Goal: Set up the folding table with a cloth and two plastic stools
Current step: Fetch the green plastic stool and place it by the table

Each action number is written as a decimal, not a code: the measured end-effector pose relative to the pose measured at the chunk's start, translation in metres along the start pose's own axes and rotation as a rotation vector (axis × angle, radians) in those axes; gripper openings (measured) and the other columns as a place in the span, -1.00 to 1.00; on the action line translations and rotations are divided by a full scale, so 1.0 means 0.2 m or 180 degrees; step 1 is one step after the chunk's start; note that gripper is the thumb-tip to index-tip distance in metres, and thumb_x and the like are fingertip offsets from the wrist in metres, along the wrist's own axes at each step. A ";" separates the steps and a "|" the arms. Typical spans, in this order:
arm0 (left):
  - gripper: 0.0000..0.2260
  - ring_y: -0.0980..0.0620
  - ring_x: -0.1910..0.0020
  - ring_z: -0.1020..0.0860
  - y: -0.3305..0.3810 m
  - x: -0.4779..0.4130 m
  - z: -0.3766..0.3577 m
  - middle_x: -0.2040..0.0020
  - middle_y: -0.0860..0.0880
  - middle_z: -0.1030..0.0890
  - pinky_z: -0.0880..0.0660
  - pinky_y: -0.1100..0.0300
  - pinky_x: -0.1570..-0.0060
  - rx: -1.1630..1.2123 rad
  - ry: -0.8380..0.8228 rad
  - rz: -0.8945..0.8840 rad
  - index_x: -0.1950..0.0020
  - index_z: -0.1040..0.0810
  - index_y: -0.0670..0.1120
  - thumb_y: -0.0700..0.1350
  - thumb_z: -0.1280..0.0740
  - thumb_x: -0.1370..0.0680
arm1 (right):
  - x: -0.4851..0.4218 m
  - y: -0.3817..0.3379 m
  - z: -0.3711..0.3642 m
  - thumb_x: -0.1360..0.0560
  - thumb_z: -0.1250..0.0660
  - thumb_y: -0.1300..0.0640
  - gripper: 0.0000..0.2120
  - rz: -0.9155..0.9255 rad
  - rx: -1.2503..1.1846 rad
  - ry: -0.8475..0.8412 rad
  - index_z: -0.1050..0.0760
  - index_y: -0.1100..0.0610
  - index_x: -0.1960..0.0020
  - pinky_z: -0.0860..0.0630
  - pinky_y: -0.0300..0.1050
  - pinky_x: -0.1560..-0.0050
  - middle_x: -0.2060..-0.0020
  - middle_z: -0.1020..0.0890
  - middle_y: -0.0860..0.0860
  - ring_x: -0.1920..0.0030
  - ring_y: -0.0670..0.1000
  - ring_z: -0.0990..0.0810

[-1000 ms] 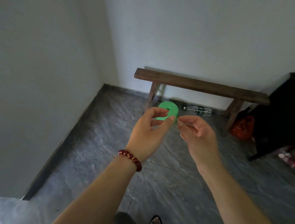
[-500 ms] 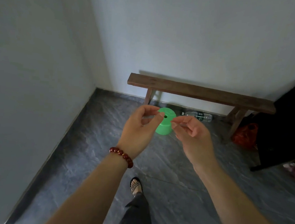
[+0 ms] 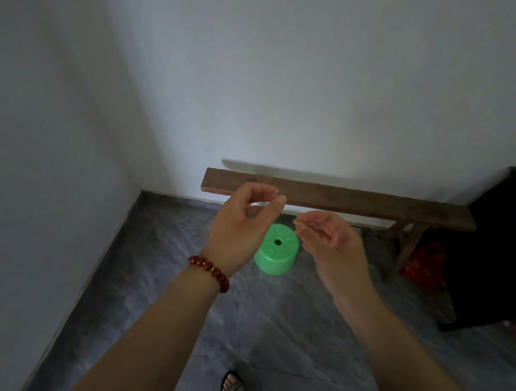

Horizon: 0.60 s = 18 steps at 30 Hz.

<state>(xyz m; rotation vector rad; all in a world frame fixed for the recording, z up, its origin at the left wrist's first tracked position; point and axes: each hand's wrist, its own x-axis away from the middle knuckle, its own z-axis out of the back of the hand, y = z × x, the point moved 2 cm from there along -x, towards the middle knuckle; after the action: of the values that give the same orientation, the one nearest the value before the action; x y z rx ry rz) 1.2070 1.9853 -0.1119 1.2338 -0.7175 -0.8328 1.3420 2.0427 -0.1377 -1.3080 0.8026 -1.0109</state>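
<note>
While a green plastic stool [image 3: 275, 252] stood on the floor [image 3: 271, 326], left hand [image 3: 242, 225] and right hand [image 3: 331, 242] were held apart, loosely curled.

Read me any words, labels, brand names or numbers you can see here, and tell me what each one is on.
There is no readable text in this view.
The green stool shows only a moulded pattern round its centre hole, no letters.
The red bag beside the leg of the wooden bench is too dark and blurred to show any print.
</note>
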 end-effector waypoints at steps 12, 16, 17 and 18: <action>-0.88 0.47 0.18 -0.50 -0.07 -0.39 -0.09 0.07 0.20 -0.56 -0.40 0.59 0.21 0.0024 0.0008 0.0103 -0.05 -0.52 0.04 -0.03 -0.33 -0.52 | -0.46 0.04 0.04 -0.47 -0.38 0.26 -0.86 -0.0176 -0.0134 -0.0029 -0.55 0.02 0.15 -0.49 -0.26 0.10 0.18 -0.66 -0.06 0.16 -0.14 -0.60; -0.91 0.36 0.09 -0.51 -0.11 -0.54 -0.18 0.05 0.22 -0.55 -0.40 0.60 0.24 0.0007 0.0135 0.0319 -0.02 -0.49 0.10 0.00 -0.31 -0.53 | -0.69 0.10 0.12 -0.46 -0.39 0.22 -0.86 -0.0282 -0.0139 -0.0153 -0.55 -0.02 0.15 -0.48 -0.21 0.08 0.18 -0.67 -0.09 0.15 -0.13 -0.62; -0.91 0.32 0.06 -0.51 -0.12 -0.58 -0.22 0.04 0.22 -0.55 -0.41 0.58 0.23 0.0002 0.0190 0.0347 -0.03 -0.49 0.09 0.00 -0.30 -0.53 | -0.75 0.11 0.15 -0.46 -0.39 0.23 -0.86 -0.0287 -0.0157 -0.0216 -0.55 -0.02 0.15 -0.49 -0.20 0.09 0.17 -0.66 -0.07 0.15 -0.12 -0.61; -0.90 0.30 0.03 -0.51 -0.12 -0.63 -0.26 0.04 0.21 -0.55 -0.42 0.55 0.22 0.0002 0.0252 0.0372 -0.03 -0.49 0.08 0.00 -0.30 -0.53 | -0.82 0.11 0.17 -0.47 -0.38 0.23 -0.86 -0.0281 -0.0145 -0.0295 -0.55 -0.01 0.15 -0.49 -0.20 0.09 0.16 -0.66 -0.05 0.14 -0.11 -0.61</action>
<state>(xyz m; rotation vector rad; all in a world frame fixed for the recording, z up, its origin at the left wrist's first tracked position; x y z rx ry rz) 1.1809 2.1159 -0.1488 1.2071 -0.7187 -0.6841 1.3147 2.2056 -0.1682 -1.4293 0.7062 -0.9988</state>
